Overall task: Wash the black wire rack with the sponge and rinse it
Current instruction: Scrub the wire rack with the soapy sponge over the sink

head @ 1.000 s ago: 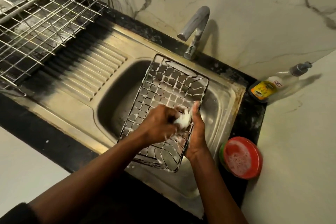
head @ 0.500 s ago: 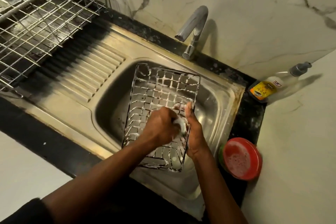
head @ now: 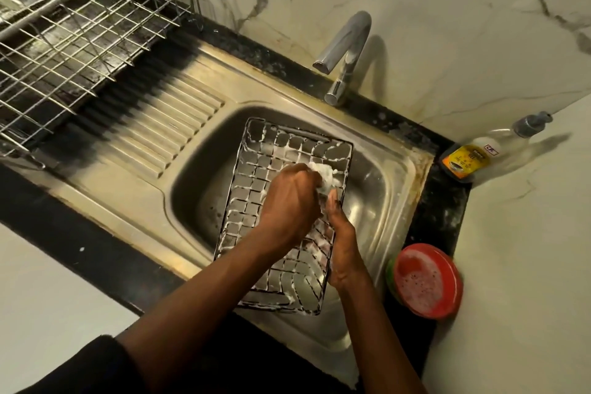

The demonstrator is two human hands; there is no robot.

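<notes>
I work with one view, the head-worn wide-angle camera. It faces forward and steeply down, close over the steel sink (head: 379, 201). The left hand (head: 287, 201) and right hand (head: 343, 243) sit near frame centre, with the tap (head: 347, 41) and marble wall (head: 447, 25) toward the top.

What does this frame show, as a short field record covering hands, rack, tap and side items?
black wire rack: in sink, coated in foam
left hand: grips sponge against the rack
right hand: holds the rack's right edge
tap: no water visible
right of sink: red bowl with suds, soap bottle
stage: scrubbing, not yet rinsed
</notes>
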